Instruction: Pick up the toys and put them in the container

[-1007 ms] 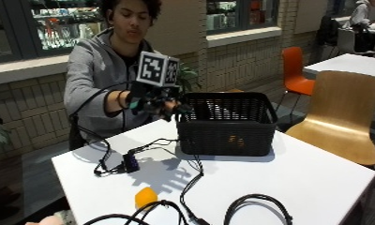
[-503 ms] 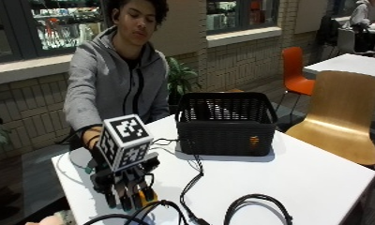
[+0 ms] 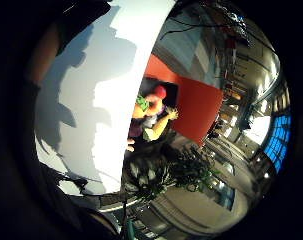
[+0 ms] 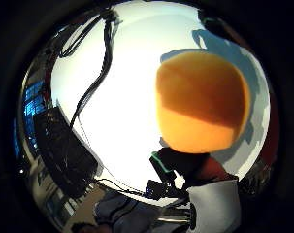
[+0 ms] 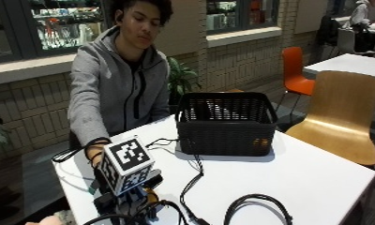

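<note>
Orange toy [image 4: 202, 102] close under gloved right hand [image 5: 126, 196] on white tabletop [image 5: 312, 173]; grasp state unclear; basket [image 5: 226, 123] well apart.

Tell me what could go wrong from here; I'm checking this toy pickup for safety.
The right hand is low over the orange toy near the white table's front edge, so a fumbled grasp might knock it off. Black cables lie between hand and black basket; they could snag the carry.

Right hand [image 5: 122, 199]: gloved in black, lowered to the tabletop at the near corner, palm facing down. Right arm: grey sleeve, extended forward and downward from the shoulder. Finger position cannot be made out.
</note>
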